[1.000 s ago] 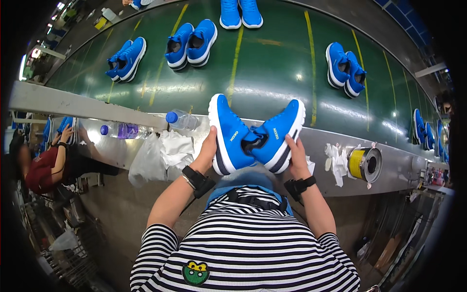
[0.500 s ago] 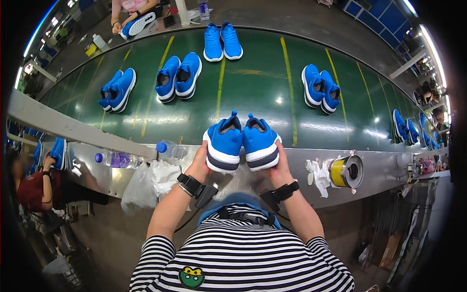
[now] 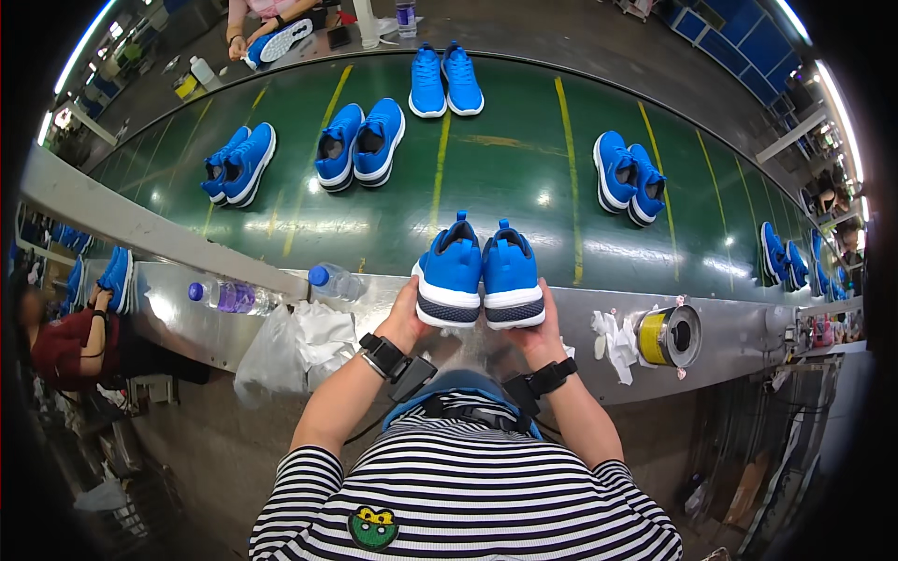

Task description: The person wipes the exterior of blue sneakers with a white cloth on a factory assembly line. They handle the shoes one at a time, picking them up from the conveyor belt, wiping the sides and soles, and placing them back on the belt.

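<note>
The held blue shoes (image 3: 454, 280) hide most of the fingers (image 3: 548, 304).

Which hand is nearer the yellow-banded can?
The right hand: holding one blue shoe, it is left of the can. The left hand is farther left, holding the other shoe.

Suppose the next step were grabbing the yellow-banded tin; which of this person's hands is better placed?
Probably the right hand: it's nearer the yellow-banded tin, while the left hand is farther across. Each holds a blue sneaker, so the right would likely need freeing first.
</note>
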Demonstrator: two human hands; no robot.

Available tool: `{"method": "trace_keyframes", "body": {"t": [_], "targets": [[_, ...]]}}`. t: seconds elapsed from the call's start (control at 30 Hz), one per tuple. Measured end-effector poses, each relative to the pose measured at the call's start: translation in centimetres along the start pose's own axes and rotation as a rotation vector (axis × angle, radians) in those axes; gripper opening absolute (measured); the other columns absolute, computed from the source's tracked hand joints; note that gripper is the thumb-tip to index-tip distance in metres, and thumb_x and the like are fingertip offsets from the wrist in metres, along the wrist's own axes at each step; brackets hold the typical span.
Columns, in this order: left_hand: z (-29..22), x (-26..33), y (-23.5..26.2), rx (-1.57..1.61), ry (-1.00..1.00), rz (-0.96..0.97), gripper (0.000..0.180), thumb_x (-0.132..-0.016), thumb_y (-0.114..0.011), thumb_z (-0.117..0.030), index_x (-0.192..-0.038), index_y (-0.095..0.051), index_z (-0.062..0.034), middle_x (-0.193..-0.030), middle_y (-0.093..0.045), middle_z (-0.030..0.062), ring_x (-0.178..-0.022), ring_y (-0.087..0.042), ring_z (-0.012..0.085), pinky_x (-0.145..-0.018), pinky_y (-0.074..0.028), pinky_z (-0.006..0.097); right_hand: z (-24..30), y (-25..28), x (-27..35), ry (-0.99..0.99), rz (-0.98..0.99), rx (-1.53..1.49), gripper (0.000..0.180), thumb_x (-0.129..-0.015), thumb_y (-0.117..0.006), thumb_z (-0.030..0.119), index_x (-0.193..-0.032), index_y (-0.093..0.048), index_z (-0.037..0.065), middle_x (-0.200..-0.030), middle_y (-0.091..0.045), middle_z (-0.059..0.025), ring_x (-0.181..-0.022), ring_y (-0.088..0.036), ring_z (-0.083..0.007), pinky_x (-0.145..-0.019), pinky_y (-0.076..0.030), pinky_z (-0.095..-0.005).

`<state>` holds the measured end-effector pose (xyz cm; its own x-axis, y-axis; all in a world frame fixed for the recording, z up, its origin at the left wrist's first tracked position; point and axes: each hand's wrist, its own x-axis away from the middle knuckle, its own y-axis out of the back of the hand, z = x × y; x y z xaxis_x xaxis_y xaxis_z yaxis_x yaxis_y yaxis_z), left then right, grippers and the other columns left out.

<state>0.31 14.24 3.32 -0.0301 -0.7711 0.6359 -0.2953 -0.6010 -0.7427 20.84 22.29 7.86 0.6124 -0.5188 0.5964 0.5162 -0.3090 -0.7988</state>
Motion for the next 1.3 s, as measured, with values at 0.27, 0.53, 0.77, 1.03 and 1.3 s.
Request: {"method": "trace_keyframes", "body": {"t": [0.27,0.53,0.77,1.03,1.3], "targets": [[0.5,0.6,-2.2,0.116,0.092,-0.042,0.049,-0.095,-0.032,-0.038,-0.128,-0.046,-0.0044,-0.125,-0.052,0.0191,-0.116,-0.049,0.0395,-0.097,-0.037,0.061,-0.3,-1.0,0.5,0.051,-0.14,-0.014,0.051,-0.087,-0.051,0.048,-0.122,-0.053,0.011,-0.122,-0.056,-0.0133,-0.112,-0.052,-0.0334,-0.096,-0.042,-0.0531],[-1.3,2.3,-7.5,0.175,-0.027,-0.048,0.041,-0.097,-0.033,-0.03,-0.126,-0.046,-0.0037,-0.128,-0.048,0.0226,-0.117,-0.047,0.042,-0.096,-0.039,0.063,1.1,-2.7,-1.7,-0.007,-0.06,-0.121,0.048,-0.083,-0.049,0.047,-0.119,-0.055,0.015,-0.122,-0.054,-0.0154,-0.115,-0.048,-0.0374,-0.094,-0.038,-0.0606],[-1.2,2.2,-7.6,0.149,-0.02,-0.028,0.043,-0.095,-0.027,-0.025,-0.128,-0.044,-0.0013,-0.13,-0.045,0.0232,-0.119,-0.045,0.0413,-0.097,-0.037,0.063,1.4,-2.0,-2.2,-0.023,-0.002,-0.099,0.048,-0.081,-0.05,0.045,-0.117,-0.056,0.013,-0.121,-0.054,-0.0162,-0.113,-0.049,-0.0367,-0.095,-0.038,-0.0595],[0.4,3.0,-5.6,0.157,0.02,-0.034,0.041,-0.095,-0.041,-0.031,-0.125,-0.047,-0.0029,-0.126,-0.05,0.0221,-0.114,-0.049,0.041,-0.096,-0.039,0.062,0.1,-0.7,-0.2,-0.011,-0.057,-0.109,0.052,-0.085,-0.049,0.05,-0.12,-0.054,0.012,-0.122,-0.054,-0.0156,-0.114,-0.049,-0.0359,-0.098,-0.037,-0.0564],[3.4,4.4,1.7,-0.239,0.01,-0.179,0.05,-0.099,-0.031,-0.04,-0.132,-0.042,-0.0034,-0.13,-0.05,0.0164,-0.116,-0.052,0.0283,-0.101,-0.04,0.045,-0.9,6.7,2.8,0.106,-0.097,0.426,0.043,-0.095,-0.047,0.033,-0.125,-0.049,0.002,-0.116,-0.06,-0.0114,-0.106,-0.058,-0.0229,-0.095,-0.045,-0.038]]}}
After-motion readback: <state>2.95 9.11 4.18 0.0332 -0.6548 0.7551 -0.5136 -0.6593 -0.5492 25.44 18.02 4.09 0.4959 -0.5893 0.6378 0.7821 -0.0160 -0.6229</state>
